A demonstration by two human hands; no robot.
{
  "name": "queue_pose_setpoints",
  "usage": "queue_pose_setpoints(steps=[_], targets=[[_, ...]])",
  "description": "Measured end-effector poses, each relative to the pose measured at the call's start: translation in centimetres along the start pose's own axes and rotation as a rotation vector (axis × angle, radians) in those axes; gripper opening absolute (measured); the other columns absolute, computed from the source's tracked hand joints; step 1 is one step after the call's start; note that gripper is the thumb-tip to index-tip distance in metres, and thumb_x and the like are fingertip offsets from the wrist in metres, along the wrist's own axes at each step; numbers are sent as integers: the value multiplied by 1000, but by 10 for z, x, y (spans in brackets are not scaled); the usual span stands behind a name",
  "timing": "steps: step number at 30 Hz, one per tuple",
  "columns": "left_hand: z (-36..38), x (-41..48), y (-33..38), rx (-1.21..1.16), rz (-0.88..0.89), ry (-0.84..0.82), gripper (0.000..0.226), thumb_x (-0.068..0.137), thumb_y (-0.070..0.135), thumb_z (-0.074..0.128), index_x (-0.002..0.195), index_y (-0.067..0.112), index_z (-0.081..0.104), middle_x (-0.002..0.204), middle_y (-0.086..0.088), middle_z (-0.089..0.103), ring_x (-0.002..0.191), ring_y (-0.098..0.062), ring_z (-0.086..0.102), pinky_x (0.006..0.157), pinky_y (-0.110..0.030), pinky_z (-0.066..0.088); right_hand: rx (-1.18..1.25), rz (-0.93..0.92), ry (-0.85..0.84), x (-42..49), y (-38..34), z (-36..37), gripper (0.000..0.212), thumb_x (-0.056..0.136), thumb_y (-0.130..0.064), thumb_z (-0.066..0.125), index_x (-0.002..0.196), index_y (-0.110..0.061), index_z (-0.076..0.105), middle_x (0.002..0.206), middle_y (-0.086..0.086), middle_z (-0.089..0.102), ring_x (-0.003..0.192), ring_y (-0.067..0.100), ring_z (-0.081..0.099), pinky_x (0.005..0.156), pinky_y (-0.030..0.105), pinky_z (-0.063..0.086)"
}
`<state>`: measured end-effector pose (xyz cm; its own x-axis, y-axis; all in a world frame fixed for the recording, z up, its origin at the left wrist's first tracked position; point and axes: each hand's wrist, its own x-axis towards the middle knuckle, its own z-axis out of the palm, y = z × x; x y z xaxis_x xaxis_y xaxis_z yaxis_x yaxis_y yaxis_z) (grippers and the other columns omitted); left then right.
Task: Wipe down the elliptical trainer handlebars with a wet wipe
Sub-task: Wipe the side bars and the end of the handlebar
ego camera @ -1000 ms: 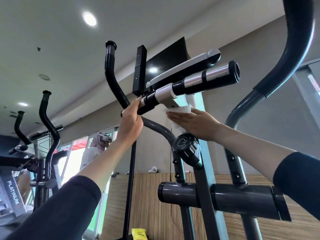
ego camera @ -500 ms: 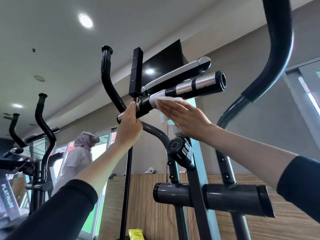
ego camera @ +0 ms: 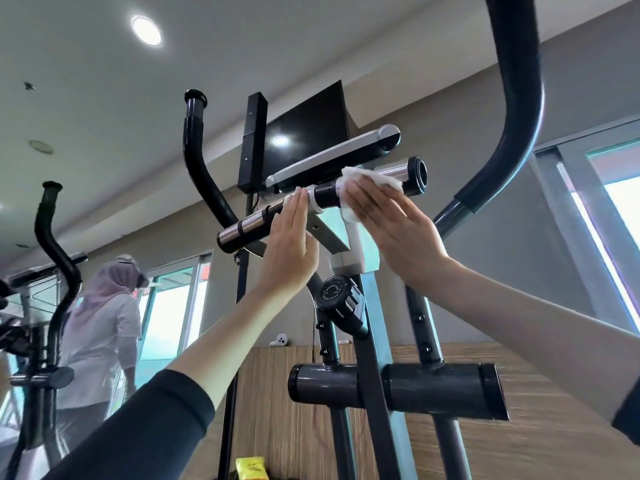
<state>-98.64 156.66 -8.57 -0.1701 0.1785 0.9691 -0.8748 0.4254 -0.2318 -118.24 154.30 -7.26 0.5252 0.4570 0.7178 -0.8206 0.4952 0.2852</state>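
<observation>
A yellow packet (ego camera: 250, 469) lies at the foot of the wood wall panel (ego camera: 277, 403). A small white device (ego camera: 280, 339) sits on the panel's top edge. A person in a headscarf (ego camera: 100, 327) stands left of the panel.

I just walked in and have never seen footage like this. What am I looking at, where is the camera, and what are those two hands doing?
No robot here: a person wears one camera on the head, so you look up along their own arms. In front stands an elliptical trainer, a gym machine. The left hand rests flat against its short handlebar. The right hand presses a white wet wipe onto the same bar, nearer its right end. Above sits a dark screen; a tall curved handle rises on the right. A yellow pack shows at the bottom edge, and another person stands in the background.
</observation>
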Motion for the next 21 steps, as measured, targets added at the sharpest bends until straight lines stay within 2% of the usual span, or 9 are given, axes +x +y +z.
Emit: queue_pose_setpoints(steps=[4, 8, 11, 13, 16, 18, 21], targets=[[3, 4, 10, 13, 83, 8, 59, 93, 9, 35, 150, 4, 21, 158, -10, 22, 145, -11, 10, 121, -40, 13, 2, 25, 25, -3, 7, -6, 60, 99, -1, 0, 145, -11, 35, 152, 0, 34, 139, 15, 34, 117, 37, 6], [6, 9, 21, 24, 139, -28, 60, 93, 21, 27, 150, 5, 20, 157, -10, 22, 146, -18, 16, 121, -36, 12, 83, 74, 60, 11, -4, -5, 55, 100, -6, 1, 144, -5, 33, 148, 6, 41, 136, 23, 40, 118, 39, 16], [10, 13, 25, 12, 131, -21, 60, 93, 22, 27, 150, 4, 21, 157, -11, 24, 146, -19, 18, 121, -36, 13, 137, 83, 78, 20, -6, -4, 47, 100, -10, 16, 142, -4, 35, 146, 9, 44, 134, 25, 43, 116, 42, 19], [12, 13, 27, 3, 113, 8, 57, 95, 18, 31, 149, 2, 25, 155, -12, 28, 145, -21, 21, 120, -36, 16, 135, 52, 55, 15, -3, -6, 47, 100, -10, 14, 145, -3, 28, 149, 8, 40, 137, 24, 39, 118, 42, 13], [15, 14, 33, -14, 92, 39, 54, 98, 18, 36, 148, 1, 27, 154, -13, 30, 144, -20, 22, 120, -37, 16, 29, -28, -8, -2, 9, -8, 55, 97, -2, -3, 150, -4, 14, 157, 4, 24, 144, 19, 24, 118, 41, 2], [15, 16, 38, -23, 85, 45, 55, 100, 25, 35, 148, 2, 26, 155, -11, 29, 145, -18, 19, 120, -35, 13, 6, -65, -1, -11, 20, -10, 58, 96, 1, -2, 151, -7, 12, 158, 3, 19, 145, 16, 19, 119, 37, 6], [13, 23, 43, -25, 95, 49, 54, 102, 25, 40, 149, 5, 25, 155, -8, 29, 146, -17, 19, 119, -25, 3, 44, -84, 30, -19, 32, -11, 60, 92, 1, 14, 152, -9, 15, 158, 1, 18, 145, 14, 19, 118, 33, 16]])
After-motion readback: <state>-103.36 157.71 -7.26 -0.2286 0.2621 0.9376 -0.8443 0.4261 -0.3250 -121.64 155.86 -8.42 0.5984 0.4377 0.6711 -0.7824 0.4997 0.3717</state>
